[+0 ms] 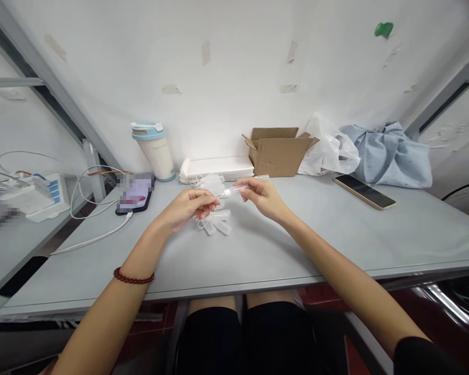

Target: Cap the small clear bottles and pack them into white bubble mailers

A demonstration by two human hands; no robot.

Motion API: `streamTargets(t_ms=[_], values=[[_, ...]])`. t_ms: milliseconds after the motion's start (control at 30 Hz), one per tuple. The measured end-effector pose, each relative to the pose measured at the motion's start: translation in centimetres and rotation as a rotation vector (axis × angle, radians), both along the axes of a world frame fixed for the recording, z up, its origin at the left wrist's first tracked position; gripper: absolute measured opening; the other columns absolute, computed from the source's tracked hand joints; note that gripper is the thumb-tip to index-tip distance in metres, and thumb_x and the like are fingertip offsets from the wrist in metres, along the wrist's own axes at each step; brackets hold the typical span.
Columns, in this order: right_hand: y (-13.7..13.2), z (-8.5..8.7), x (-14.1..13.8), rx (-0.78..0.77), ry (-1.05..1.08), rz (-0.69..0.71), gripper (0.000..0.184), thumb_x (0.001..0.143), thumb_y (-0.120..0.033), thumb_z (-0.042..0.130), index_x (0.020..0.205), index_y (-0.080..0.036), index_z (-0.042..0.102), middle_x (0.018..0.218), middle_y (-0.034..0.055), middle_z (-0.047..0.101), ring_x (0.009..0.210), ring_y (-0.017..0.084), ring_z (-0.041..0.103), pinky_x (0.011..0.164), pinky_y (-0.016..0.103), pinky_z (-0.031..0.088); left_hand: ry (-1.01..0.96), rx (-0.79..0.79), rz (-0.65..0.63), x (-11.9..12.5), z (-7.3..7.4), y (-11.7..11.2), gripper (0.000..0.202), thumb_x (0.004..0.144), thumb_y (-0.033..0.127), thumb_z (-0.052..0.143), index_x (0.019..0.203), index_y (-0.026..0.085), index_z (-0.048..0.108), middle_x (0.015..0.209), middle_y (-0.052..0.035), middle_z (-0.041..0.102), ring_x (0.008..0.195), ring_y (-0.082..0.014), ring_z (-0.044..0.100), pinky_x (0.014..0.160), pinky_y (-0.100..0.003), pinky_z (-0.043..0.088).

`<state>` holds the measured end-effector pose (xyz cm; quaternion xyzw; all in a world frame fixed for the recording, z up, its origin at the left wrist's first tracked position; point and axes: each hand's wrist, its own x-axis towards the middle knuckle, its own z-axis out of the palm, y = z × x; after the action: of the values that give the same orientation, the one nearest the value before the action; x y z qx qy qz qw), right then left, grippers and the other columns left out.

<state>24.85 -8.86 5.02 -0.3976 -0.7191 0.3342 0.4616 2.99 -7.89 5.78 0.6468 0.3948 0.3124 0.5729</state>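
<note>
In front of me, above the desk, my right hand pinches a slim clear plastic tube with a white end. That white end points left, toward my other hand. My left hand has its thumb and fingers pressed together close to the white end; what they pinch is too small to make out. Below the hands lies a small group of translucent plastic pieces, one with a thin white loop. Behind them is a heap of similar pieces. Another clear tube shows just behind my right hand.
Along the wall stand a tumbler, a stack of white sheets or trays, an open cardboard box, a white plastic bag and a blue cloth bag. A cabled phone lies left, another phone right.
</note>
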Motion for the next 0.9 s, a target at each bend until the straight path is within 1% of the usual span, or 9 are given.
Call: streamTargets(t_ms=[133,467,667,767,900], values=[[-0.1,0.1,0.0,0.009,-0.014,-0.006,0.022,0.082,-0.030,0.051,0.094,-0.016,0.063,0.059,-0.0025,0.050,0.059,0.011,0.048,0.058,0.026,0.037,-0.012,0.001,-0.002,0.0,0.0,0.0,0.022,0.076,0.034,0.062,0.076,0.013,0.066,0.064,-0.0005,0.055,0.048,-0.0056,0.042,0.042,-0.020,0.028],[-0.1,0.0,-0.1,0.018,0.004,-0.023,0.021,0.081,-0.026,0.051,0.095,-0.014,0.062,0.059,-0.0031,0.050,0.059,0.011,0.050,0.058,0.025,0.039,-0.015,0.020,0.029,0.0,-0.1,0.0,0.023,0.075,0.036,0.063,0.074,0.013,0.066,0.061,-0.0002,0.054,0.047,-0.0055,0.041,0.042,-0.019,0.029],[-0.4,-0.3,-0.5,0.087,-0.047,-0.087,0.020,0.083,-0.024,0.050,0.095,-0.015,0.063,0.058,-0.0032,0.052,0.055,0.010,0.049,0.055,0.023,0.038,-0.029,0.032,0.059,0.0,-0.3,0.0,0.021,0.075,0.034,0.063,0.076,0.013,0.067,0.058,0.0010,0.052,0.046,-0.0046,0.040,0.042,-0.018,0.027],[-0.5,-0.6,-0.8,0.130,-0.068,-0.119,0.020,0.083,-0.023,0.049,0.096,-0.015,0.063,0.058,-0.0029,0.054,0.054,0.010,0.050,0.056,0.023,0.039,-0.038,0.044,0.083,0.1,-0.3,0.0,0.021,0.074,0.033,0.063,0.075,0.013,0.067,0.059,0.0009,0.053,0.045,-0.0044,0.039,0.042,-0.018,0.027],[-0.6,-0.9,-1.0,0.153,-0.076,-0.140,0.020,0.082,-0.019,0.048,0.094,-0.015,0.063,0.060,-0.0020,0.056,0.055,0.010,0.052,0.056,0.022,0.039,-0.030,0.042,0.084,0.3,-0.4,-0.1,0.021,0.074,0.033,0.063,0.072,0.013,0.067,0.060,-0.0001,0.055,0.046,-0.0045,0.039,0.042,-0.019,0.026]])
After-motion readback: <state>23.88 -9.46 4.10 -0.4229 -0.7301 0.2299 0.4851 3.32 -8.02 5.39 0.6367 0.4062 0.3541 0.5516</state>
